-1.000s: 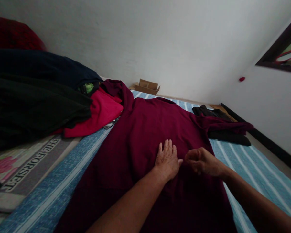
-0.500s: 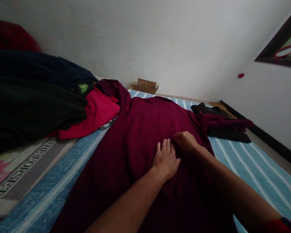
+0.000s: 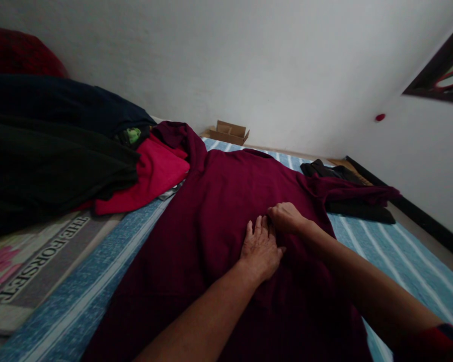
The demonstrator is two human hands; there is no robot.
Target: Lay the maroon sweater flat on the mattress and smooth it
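cardboard box (image 3: 228, 132): far by the white wall, flaps open, contents hidden | maroon shirt (image 3: 226, 201): spread mid-bed on blue striped sheet (image 3: 392, 256) | left hand (image 3: 261, 249): flat, fingers spread on shirt | right hand (image 3: 287, 217): curled just beyond, grip unclear | clothes pile (image 3: 60, 146): left

The shirt (image 3: 226, 226) under both hands is a plain dark maroon. The sheet (image 3: 396, 256) below it is blue with thin white stripes. At the left, a grey mat (image 3: 41, 261) carries white letters and a pink flower print. The clothes pile holds a black garment (image 3: 49, 166), a navy one (image 3: 68, 105), a bright pinkish-red top (image 3: 151, 176) and a spot of green (image 3: 135, 134). The box (image 3: 228, 133) is brown, the wall (image 3: 249, 60) white. A black garment (image 3: 347, 191) lies at the right.
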